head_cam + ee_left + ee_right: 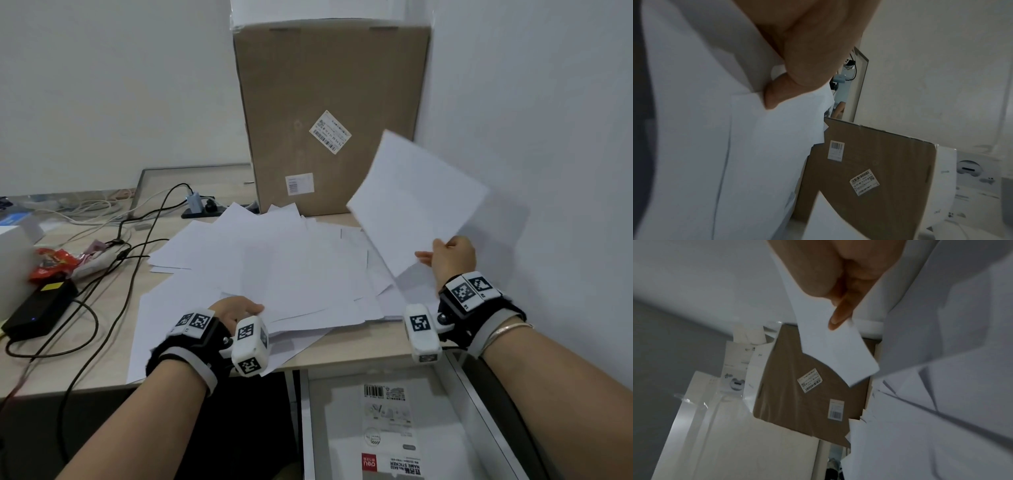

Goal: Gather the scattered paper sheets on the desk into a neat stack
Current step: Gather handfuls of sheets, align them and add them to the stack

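Several white paper sheets [274,260] lie fanned and overlapping across the middle of the desk [359,346]. My left hand [255,310] is at the pile's near edge. In the left wrist view its thumb [777,94] lies on top of the sheets [705,129], pinching them; the other fingers are hidden beneath. My right hand [433,251] pinches the lower corner of a single sheet [418,202] and holds it tilted in the air above the pile's right side. In the right wrist view a fingertip [838,318] lies against that sheet [838,353].
A tall cardboard box [329,116] stands behind the papers against the right wall. Black cables [130,260], a black power adapter [37,311], a red wrapper [51,263] and a power strip [202,209] occupy the left. An open drawer [394,428] sits below the desk's front edge.
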### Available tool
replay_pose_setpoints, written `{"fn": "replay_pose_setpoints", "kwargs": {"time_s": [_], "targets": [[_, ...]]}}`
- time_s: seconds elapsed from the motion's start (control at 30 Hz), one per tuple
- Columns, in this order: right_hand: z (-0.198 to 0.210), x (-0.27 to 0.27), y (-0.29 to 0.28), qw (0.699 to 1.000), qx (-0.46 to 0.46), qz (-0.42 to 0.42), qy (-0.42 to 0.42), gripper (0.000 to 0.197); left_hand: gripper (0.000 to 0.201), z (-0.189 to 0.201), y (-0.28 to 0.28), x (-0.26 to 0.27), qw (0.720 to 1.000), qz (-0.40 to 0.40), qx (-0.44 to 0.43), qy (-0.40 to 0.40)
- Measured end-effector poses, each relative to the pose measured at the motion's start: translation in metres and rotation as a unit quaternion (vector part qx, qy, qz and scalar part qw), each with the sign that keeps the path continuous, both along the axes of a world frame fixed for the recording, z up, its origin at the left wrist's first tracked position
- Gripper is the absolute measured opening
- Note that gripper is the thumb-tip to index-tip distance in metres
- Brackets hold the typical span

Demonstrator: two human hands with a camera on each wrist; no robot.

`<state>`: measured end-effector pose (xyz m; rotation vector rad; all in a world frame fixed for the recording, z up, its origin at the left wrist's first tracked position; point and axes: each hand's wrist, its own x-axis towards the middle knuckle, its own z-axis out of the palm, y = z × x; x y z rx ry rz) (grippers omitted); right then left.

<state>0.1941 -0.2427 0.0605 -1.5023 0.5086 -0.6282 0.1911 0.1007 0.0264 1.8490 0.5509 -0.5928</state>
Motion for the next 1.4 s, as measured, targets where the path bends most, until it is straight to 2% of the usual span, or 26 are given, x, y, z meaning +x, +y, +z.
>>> {"fn": "replay_pose_setpoints", "kwargs": {"time_s": [0.1, 0.2, 0.27, 0.33, 0.4, 0.5, 0.53, 0.6, 0.67, 0.77, 0.8, 0.87, 0.97, 1.03, 1.1, 1.13, 1.17, 1.27, 1.33, 1.4], "targets": [[0.000, -0.002, 0.006, 0.991, 0.129, 0.035, -0.025, 0.020, 0.040, 0.002, 0.002, -0.002, 1.000, -0.023, -0.011, 0.008], [-0.005, -0.003, 0.027, 0.977, 0.182, 0.107, 0.007, 0.016, 0.014, 0.010, -0.005, -0.007, 0.998, -0.019, -0.055, -0.005], [-0.013, -0.003, 0.043, 0.966, 0.200, 0.154, 0.048, 0.021, 0.016, 0.008, -0.011, -0.001, 0.996, -0.019, -0.077, -0.039], [-0.020, -0.004, 0.058, 0.959, 0.176, 0.198, 0.105, 0.030, 0.010, 0.015, -0.021, -0.002, 0.992, 0.017, -0.105, -0.069], [-0.027, -0.004, 0.070, 0.950, 0.131, 0.236, 0.155, 0.036, 0.018, 0.020, -0.032, -0.003, 0.987, 0.037, -0.133, -0.086], [-0.032, -0.009, 0.082, 0.917, 0.085, 0.292, 0.258, 0.015, 0.053, 0.022, -0.043, -0.002, 0.988, 0.033, -0.126, -0.089], [-0.033, -0.010, 0.084, 0.901, 0.052, 0.317, 0.290, 0.009, 0.056, 0.021, -0.045, -0.001, 0.988, 0.042, -0.123, -0.078], [-0.036, -0.012, 0.085, 0.867, -0.006, 0.366, 0.339, 0.009, 0.044, 0.020, -0.047, 0.002, 0.990, 0.044, -0.113, -0.072], [-0.037, -0.015, 0.085, 0.845, -0.007, 0.399, 0.355, 0.016, 0.033, 0.019, -0.049, 0.006, 0.992, 0.022, -0.110, -0.057], [-0.037, -0.021, 0.082, 0.841, 0.003, 0.411, 0.351, 0.029, 0.043, 0.020, -0.053, 0.001, 0.995, 0.021, -0.085, -0.052], [-0.038, -0.022, 0.080, 0.849, 0.006, 0.400, 0.345, 0.034, 0.041, 0.018, -0.052, 0.002, 0.994, 0.032, -0.090, -0.054], [-0.038, -0.025, 0.071, 0.869, 0.011, 0.369, 0.330, 0.044, 0.022, 0.014, -0.053, 0.002, 0.988, 0.059, -0.127, -0.067], [-0.034, -0.032, 0.061, 0.885, 0.035, 0.356, 0.297, 0.061, 0.034, 0.012, -0.049, -0.005, 0.971, 0.123, -0.171, -0.114], [-0.032, -0.032, 0.063, 0.882, 0.094, 0.380, 0.263, 0.077, 0.029, 0.018, -0.054, -0.017, 0.957, 0.127, -0.225, -0.134], [-0.027, -0.032, 0.071, 0.873, 0.185, 0.400, 0.206, 0.084, 0.027, 0.023, -0.062, -0.026, 0.941, 0.120, -0.284, -0.142], [-0.024, -0.031, 0.075, 0.868, 0.236, 0.404, 0.168, 0.082, 0.031, 0.023, -0.066, -0.029, 0.931, 0.115, -0.317, -0.138], [-0.021, -0.029, 0.079, 0.865, 0.273, 0.401, 0.130, 0.071, 0.035, 0.026, -0.072, -0.036, 0.922, 0.103, -0.351, -0.130], [-0.017, -0.025, 0.088, 0.876, 0.315, 0.360, 0.061, 0.029, 0.028, 0.022, -0.078, -0.036, 0.907, 0.090, -0.392, -0.127], [-0.020, -0.021, 0.085, 0.897, 0.298, 0.325, 0.045, 0.021, 0.027, 0.020, -0.078, -0.035, 0.893, 0.090, -0.421, -0.134], [-0.024, -0.017, 0.075, 0.914, 0.264, 0.302, 0.050, 0.022, 0.021, 0.018, -0.073, -0.030, 0.883, 0.095, -0.431, -0.161]]}}
